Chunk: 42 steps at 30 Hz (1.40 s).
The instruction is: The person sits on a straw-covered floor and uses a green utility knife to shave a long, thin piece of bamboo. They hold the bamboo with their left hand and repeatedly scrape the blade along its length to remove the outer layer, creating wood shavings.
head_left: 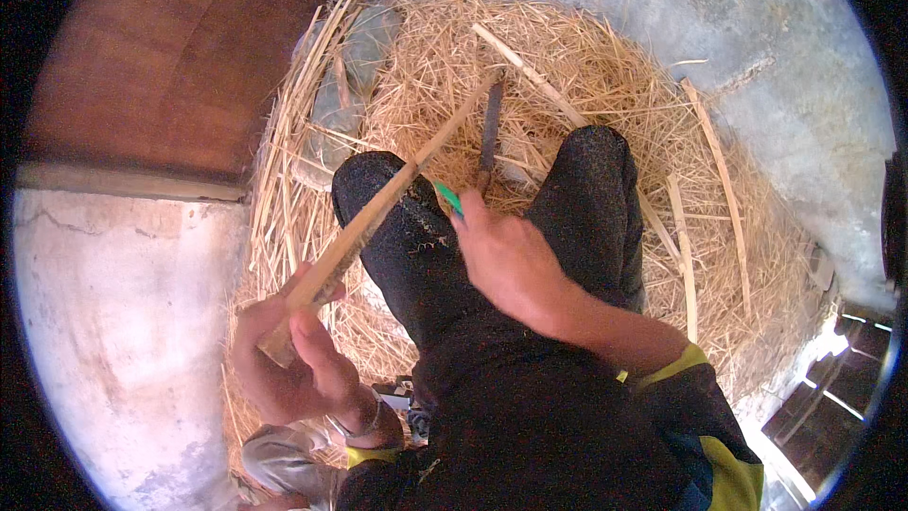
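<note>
My left hand [298,345] is closed round the near end of a long, flat strip of pale wood or bamboo [388,194]. The strip slants up and away to the right, passing over my left knee. Between my knees, my right hand [515,265] is closed, and a long dark blade [490,128] like a knife's points away from it. Its handle is hidden in my fingers. The blade's far tip lies close to the strip's far end; whether they touch I cannot tell. A small green piece [447,197] sticks out beside my right fingers.
Straw-like shavings [435,47] cover the floor around my legs. Long pale strips [685,265] lie on them at the right, with another strip [530,71] ahead. More thin strips [284,161] lean at the left. Stained walls [719,9] stand close by. A grey-clothed knee [284,454] shows at lower left.
</note>
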Available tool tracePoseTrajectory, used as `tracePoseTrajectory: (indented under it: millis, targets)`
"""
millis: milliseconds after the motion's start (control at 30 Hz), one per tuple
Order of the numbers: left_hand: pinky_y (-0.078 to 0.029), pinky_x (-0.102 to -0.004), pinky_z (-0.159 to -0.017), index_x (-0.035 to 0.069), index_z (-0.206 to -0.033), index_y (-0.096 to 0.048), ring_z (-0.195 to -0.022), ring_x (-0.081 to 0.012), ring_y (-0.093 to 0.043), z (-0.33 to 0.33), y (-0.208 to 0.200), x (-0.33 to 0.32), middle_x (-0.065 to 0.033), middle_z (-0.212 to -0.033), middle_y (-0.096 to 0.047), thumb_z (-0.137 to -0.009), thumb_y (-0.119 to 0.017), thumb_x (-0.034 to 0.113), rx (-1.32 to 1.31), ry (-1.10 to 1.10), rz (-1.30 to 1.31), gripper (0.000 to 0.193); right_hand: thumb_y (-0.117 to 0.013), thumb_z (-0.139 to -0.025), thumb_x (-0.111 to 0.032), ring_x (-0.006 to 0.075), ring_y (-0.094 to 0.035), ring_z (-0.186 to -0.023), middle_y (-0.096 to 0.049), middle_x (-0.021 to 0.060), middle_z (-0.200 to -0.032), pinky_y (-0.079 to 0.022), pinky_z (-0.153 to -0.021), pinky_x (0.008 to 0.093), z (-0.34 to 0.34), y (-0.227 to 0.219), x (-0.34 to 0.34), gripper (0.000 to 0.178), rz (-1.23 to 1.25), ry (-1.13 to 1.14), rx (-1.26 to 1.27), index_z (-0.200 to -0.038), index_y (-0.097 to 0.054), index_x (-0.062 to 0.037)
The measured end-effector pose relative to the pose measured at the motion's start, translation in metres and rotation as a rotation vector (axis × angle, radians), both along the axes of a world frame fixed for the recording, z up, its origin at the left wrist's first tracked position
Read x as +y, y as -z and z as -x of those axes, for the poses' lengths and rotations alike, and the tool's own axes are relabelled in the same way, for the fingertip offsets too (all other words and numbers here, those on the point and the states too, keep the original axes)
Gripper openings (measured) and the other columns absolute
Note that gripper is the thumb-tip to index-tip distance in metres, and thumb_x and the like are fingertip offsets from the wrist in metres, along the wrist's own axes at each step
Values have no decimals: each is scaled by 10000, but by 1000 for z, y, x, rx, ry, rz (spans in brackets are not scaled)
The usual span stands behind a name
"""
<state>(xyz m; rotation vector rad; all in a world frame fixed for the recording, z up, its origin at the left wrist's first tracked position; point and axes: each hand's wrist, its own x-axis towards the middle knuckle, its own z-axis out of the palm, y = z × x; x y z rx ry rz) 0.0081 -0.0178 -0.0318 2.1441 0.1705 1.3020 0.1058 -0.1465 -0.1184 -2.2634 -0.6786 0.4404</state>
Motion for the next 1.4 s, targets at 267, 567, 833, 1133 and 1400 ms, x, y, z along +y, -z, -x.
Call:
tracePoseTrajectory:
  millis: [267, 567, 833, 1133, 1400]
  targets:
    - [-546, -326, -544, -106, -958, -443, -615, -280, -631, -5, -5, -14, -287, -798, -593, -876, -501, 52, 44, -127, 96, 187, -469, -906, -193, 389, -586, -540, -565, 211, -588, -476, -464, 481, -5, -3, -3, 196, 17, -24, 52, -954, -401, -16]
    - [-557, -330, -552, -117, -1018, -440, -683, -292, -637, -6, -4, -10, -271, -853, -575, -882, -495, 66, 23, -59, 81, 234, -550, -860, -148, 366, -595, -576, -574, 191, -655, -480, -479, 434, 1, -33, -10, 193, -269, -165, -181, -963, -446, -22]
    - [-494, -316, -627, -58, -1009, -532, -724, -251, -589, 8, -15, 7, -187, -873, -568, -824, -578, 52, 143, -17, -189, 220, -551, -863, -214, 346, -590, -511, -547, 149, -548, -475, -436, 442, 17, -67, -22, 226, -91, -292, -154, -933, -437, -32]
    - [-541, -305, -616, -58, -1050, -501, -747, -249, -604, 6, -14, -2, -208, -903, -558, -804, -611, 10, 136, 53, -103, 278, -549, -871, -204, 346, -578, -491, -537, 170, -552, -453, -417, 437, 14, -55, -27, 232, -302, -252, -137, -996, -462, -29]
    - [-571, -332, -658, 4, -1030, -437, -846, -322, -635, 5, -6, -1, -289, -949, -569, -713, -697, -47, -11, 291, -21, 413, -512, -892, -233, 365, -582, -511, -540, 183, -548, -457, -423, 461, 17, -68, -33, 222, -370, -270, -56, -909, -433, -27]
